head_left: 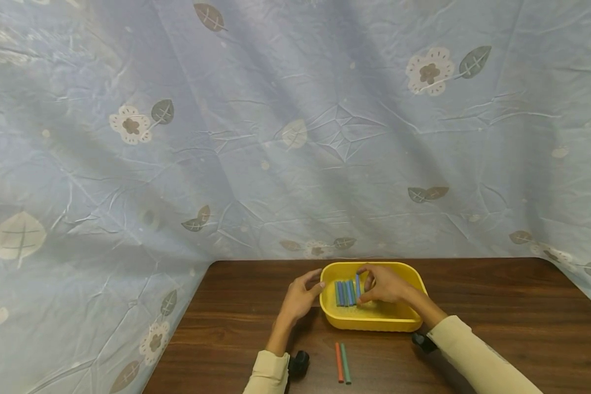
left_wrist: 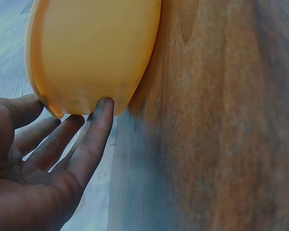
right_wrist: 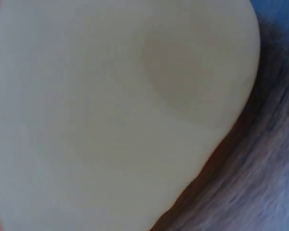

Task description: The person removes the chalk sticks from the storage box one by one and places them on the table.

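Observation:
My right hand (head_left: pixel 385 283) is inside the yellow plastic tub (head_left: pixel 374 324), pinching a blue chalk stick (head_left: pixel 358 285) lengthwise between thumb and fingers. Left of that stick, several blue and green chalk sticks (head_left: pixel 345 294) lie side by side in a row on the tub's floor. My left hand (head_left: pixel 297 300) rests at the tub's left end. In the left wrist view its spread, fairly straight fingers (left_wrist: pixel 94 137) touch the tub's outer wall (left_wrist: pixel 96 53), with the thumb at the rim. A blurred pale surface fills most of the right wrist view, hiding the right hand.
A red chalk stick (head_left: pixel 339 362) and a green one (head_left: pixel 346 364) lie together on the dark wooden table (head_left: pixel 226 328), in front of the tub. Behind the table hangs a pale blue floral sheet (head_left: pixel 256 164). Black wrist cameras (head_left: pixel 299 364) sit near both sleeves.

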A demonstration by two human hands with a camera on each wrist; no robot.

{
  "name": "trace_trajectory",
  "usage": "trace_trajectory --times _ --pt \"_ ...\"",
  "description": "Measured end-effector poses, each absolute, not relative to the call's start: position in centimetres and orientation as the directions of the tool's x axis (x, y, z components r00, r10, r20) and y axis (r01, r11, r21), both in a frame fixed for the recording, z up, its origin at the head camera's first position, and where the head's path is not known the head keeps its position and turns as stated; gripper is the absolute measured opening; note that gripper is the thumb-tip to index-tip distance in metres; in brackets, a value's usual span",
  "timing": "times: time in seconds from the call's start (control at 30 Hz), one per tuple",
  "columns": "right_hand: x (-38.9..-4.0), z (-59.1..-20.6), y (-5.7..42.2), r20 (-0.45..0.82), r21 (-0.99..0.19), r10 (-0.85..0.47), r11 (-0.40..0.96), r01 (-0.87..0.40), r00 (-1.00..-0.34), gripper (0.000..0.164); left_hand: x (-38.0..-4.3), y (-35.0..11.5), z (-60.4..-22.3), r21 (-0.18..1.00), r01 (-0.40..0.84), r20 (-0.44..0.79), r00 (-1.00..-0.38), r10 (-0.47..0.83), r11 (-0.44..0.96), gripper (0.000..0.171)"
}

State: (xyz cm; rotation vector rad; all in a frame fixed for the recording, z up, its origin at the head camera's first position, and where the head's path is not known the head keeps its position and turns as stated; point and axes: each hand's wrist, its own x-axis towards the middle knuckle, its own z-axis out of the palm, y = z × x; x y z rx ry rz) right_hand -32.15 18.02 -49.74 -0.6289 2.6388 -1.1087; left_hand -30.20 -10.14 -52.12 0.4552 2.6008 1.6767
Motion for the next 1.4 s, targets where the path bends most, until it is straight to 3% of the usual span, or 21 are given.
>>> trace_trajectory --times 0.67,1.4 --pt "-27.3 -46.3 17.1 0.070 -0.711 -0.494 0.584 -0.391 -0.866 0.077 -29.8 -10.3 -52.0 0.896 0.228 0.136 -0.957 0.255 0.381 0.047" --pt "-22.0 -45.3 14.9 0.102 -0.720 -0.587 0.514 -0.467 -0.803 0.076 -30.0 -10.4 -52.1 0.892 0.218 0.122 -0.960 0.253 0.396 0.048"
